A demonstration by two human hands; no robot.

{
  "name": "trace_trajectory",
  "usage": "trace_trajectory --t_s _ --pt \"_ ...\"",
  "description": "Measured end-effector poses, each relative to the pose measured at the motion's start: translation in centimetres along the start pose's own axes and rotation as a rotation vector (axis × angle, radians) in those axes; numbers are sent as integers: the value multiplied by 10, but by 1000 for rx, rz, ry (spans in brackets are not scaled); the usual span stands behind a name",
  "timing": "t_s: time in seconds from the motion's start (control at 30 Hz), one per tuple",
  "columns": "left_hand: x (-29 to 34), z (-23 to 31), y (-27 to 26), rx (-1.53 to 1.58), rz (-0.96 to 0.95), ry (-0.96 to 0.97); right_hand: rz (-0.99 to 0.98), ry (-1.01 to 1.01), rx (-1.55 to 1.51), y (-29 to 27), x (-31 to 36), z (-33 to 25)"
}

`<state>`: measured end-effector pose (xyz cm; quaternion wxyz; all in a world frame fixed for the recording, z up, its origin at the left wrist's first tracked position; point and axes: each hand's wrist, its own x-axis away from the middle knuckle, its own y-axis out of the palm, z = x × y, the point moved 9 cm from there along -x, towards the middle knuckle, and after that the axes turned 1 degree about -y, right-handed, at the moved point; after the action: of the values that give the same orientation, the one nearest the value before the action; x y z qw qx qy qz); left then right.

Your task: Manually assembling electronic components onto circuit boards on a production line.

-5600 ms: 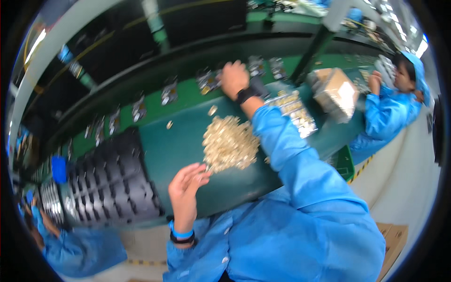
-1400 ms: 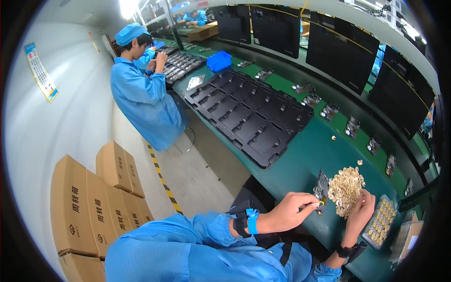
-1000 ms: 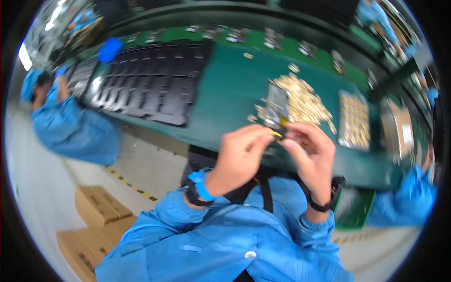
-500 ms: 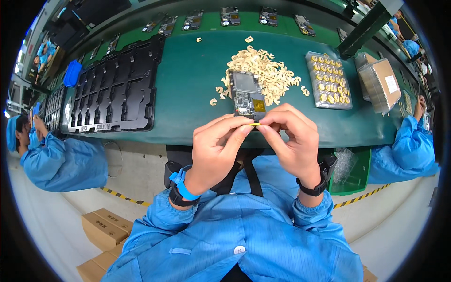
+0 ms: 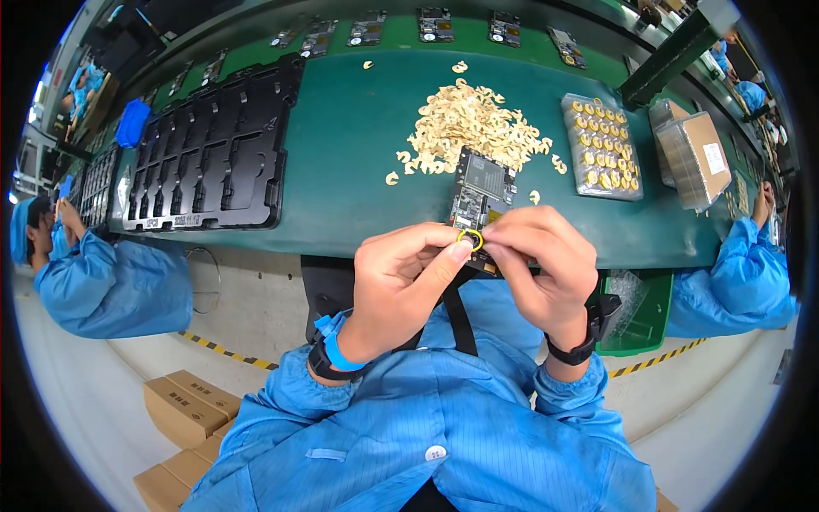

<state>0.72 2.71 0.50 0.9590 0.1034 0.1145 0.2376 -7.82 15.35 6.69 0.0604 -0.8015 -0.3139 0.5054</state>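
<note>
A small round disc with a yellow rim (image 5: 470, 232) is pinched between the fingertips of both hands, its face turned up. My left hand (image 5: 401, 277) grips its left side with thumb and forefinger. On its other side my right hand (image 5: 546, 260) is closed, with thumb and forefinger at the rim. Just behind the fingers is a dark circuit board (image 5: 485, 177), tilted slightly. Its lower part is partly covered by my hands; whether it rests on the bench or is held too, I cannot tell. Beyond it lies a pile of small cream C-shaped pieces (image 5: 469, 119).
A clear tray (image 5: 604, 186) of yellow round parts stands to the right, near stacked clear boxes (image 5: 695, 158). At left lies a black moulded tray (image 5: 213, 145). More boards (image 5: 435, 26) line the far strip. A green bin (image 5: 636, 333) sits below the bench; co-workers flank both sides.
The yellow-rimmed disc has turned from nearly edge-on to showing its face. Behind it, the circuit board has shifted right and lower, its tilt changed. Both hands stay closed at the disc.
</note>
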Motion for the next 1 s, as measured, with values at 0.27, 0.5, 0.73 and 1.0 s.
trace_trajectory --t_s 0.27,0.5,0.73,1.0 --pt "-4 11 -2 -278 -48 119 -91 459 -258 14 10 30" --pt "-4 -11 -10 -142 -99 -75 42 816 -607 19 20 40" --pt "-4 -24 -18 120 -68 -251 -73 701 -331 33 19 39" --pt "-3 -19 -16 121 -50 -235 -94 612 -153 31 9 29"
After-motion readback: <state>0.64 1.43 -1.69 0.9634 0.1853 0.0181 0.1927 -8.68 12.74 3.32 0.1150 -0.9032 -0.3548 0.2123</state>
